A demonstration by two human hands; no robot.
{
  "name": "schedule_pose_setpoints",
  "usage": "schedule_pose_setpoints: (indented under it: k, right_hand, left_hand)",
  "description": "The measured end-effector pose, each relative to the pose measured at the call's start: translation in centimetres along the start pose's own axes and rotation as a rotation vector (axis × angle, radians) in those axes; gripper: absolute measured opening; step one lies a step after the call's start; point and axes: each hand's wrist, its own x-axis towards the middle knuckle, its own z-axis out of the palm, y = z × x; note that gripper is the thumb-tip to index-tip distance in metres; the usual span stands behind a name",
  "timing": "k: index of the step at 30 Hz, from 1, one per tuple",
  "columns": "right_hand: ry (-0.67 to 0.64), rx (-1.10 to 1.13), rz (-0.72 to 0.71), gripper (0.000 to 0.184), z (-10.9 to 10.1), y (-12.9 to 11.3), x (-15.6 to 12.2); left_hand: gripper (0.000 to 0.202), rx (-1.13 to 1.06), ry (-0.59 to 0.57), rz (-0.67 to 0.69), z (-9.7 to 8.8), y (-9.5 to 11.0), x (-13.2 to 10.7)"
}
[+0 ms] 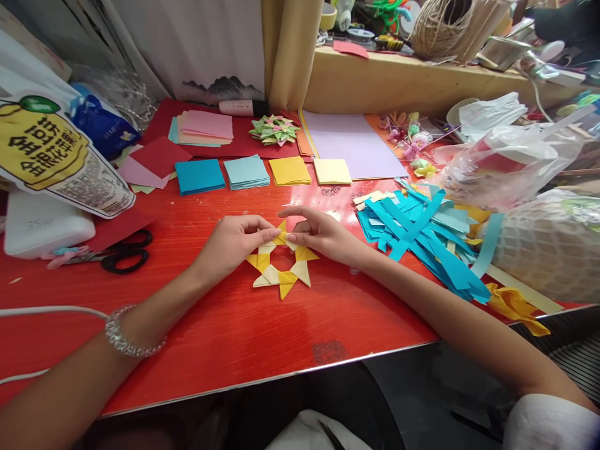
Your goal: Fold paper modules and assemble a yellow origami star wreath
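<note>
Left hand (234,242) and right hand (323,234) pinch a star-like paper ring (287,281); its points yellow and cream.

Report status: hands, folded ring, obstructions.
Left hand and right hand pinching paper ring at far side. Ring yellow and cream, pointed. Blue strips off right, apart from it.

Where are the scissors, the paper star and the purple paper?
Scissors (110,253), head view: on the black handles.
Paper star (286,281), head view: on its bottom yellow tip.
Purple paper (354,144), head view: near its middle.
</note>
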Motion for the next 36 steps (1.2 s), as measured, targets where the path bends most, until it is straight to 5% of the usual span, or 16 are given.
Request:
schedule_pose_setpoints:
  k: [4, 12, 19, 29, 36]
  right_hand:
    - [0.022, 0.002, 0.022, 0.036, 0.07, -0.46, -0.03]
    - [0.089, 0.211, 0.131, 0.026, -0.65, 0.19, 0.52]
    - [-0.04, 0.083, 0.035, 0.042, -0.58, -0.15, 0.09]
    - [-0.084, 0.135, 0.024, 0.024, -0.23, 0.08, -0.14]
    - [0.029, 0.211, 0.102, 0.024, -0.56, -0.07, 0.27]
  left_hand:
    - [0.027, 0.018, 0.001, 0.014, 0.01, -0.01, 0.03]
    - [0.026, -0.185, 0.209, -0.007, -0.2, -0.08, 0.44]
    - [0.025, -0.088, 0.004, -0.011, -0.24, 0.33, 0.18]
    - [0.028, 0.034, -0.057, -0.015, 0.02, 0.31, -0.01]
    - [0.023, -0.162, 0.144, 0.036, -0.1, 0.22, 0.18]
